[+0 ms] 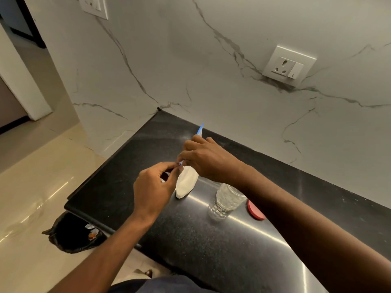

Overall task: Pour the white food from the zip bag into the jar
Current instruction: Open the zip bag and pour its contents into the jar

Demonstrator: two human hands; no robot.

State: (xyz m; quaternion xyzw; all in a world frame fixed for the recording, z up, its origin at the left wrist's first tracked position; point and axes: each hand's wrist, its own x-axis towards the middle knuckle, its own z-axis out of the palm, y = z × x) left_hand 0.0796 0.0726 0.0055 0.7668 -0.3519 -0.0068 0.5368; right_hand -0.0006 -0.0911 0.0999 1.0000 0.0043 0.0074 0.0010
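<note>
Two bare forearms reach in from the bottom edge over a black speckled countertop (190, 240). At its near end, the left hand (154, 187) pinches one corner of the blue zip strip on a small zip bag (187, 182). Just beyond it, the right hand (208, 160) is closed around the bag's upper part, and a blue tip of the strip sticks out past its knuckles. The bag stands nearly upright, its lower end touching the counter, with the white food settled in its bottom half.

Right of the bag and near it stands a clear jar (226, 200), mouth open, partly hidden under the right forearm. It seems to hold little or nothing, though glare makes that hard to judge. A red lid (255, 210) lies flat just beyond the jar.

Judging by this, the bag is being opened and pouring has not begun; lifting, tilting and emptying remain.

A marble-patterned wall with a switch socket (288, 65) rises behind. On the floor to the left sits a black-lined waste bin (72, 235). Nothing lies between bag and jar.
</note>
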